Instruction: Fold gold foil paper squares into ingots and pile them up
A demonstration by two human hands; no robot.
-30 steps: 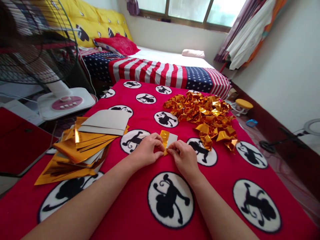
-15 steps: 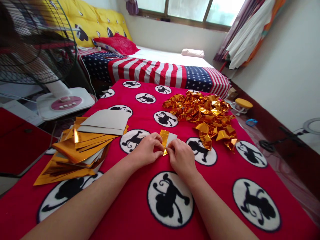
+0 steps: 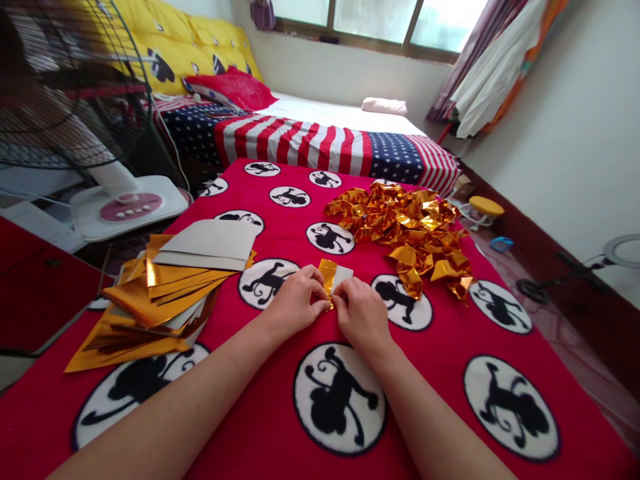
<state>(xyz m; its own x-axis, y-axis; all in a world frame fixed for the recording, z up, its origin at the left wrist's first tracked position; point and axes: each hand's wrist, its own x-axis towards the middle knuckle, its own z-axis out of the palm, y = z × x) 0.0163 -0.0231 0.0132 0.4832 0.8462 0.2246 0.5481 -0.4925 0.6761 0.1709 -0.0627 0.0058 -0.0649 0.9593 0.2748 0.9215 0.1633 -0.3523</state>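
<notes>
Across the foreground spreads a red cloth (image 3: 440,360) printed with white discs, each bearing a black monkey figure. Beyond its far edge lies a bed (image 3: 320,107), white on top, with stars and stripes in red, white and blue hanging down its front. At the far left stands a fan (image 3: 113,177) with a wire cage and a white base. On the left side of the cloth rests a loose, uneven stack of sheets (image 3: 170,280), gold and grey, the uppermost ones showing grey. To the right and farther back is a heap of folded gold foil pieces (image 3: 410,223), bent and overlapping. Both hands meet near the middle of the cloth, between the stack and the heap. The left hand (image 3: 300,297) has thumb and forefinger closed on the near end of a small strip of paper (image 3: 327,272); the right hand (image 3: 363,313), fingers bunched together, pinches the same end from the other side. The strip lies just ahead of the fingertips, gold along its left part and grey along its right, its near tip partly hidden by the fingers.
</notes>
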